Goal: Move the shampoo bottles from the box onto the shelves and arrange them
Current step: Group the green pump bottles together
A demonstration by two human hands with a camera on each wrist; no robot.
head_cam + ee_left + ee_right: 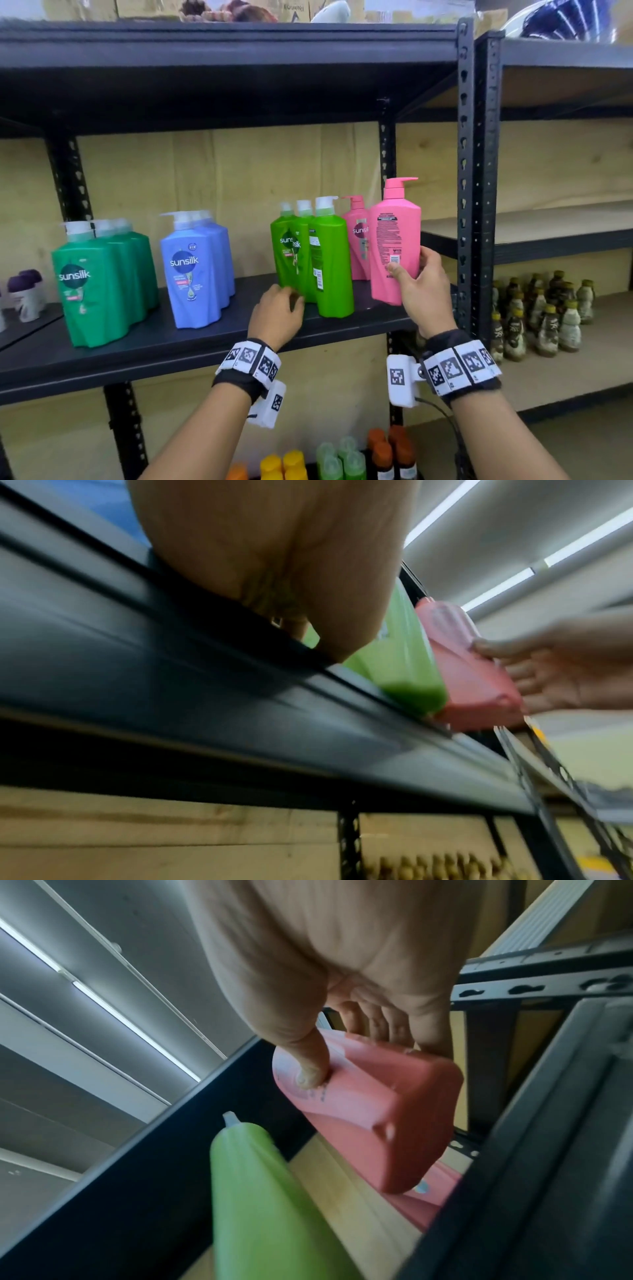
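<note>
dark slotted-steel shelving rack (465,137) against pale plywood back wall (239,164); long ceiling strip lights (133,1026) on.

Four lots of bottles stood in a line along the shelf (205,346); the far-left group (102,284) came first, then the second group (195,274), each packed front to back; the third group (308,260) stood right of the middle; a single back bottle (358,240) stood just right of it; the held bottle (395,240) was in front of that one, at the shelf's right end, in the right hand (423,291); the left hand (275,315) lay before the third group; more bottles (342,455) stood on the shelf below; small bottles (541,315) stood on the next rack to the right
</note>
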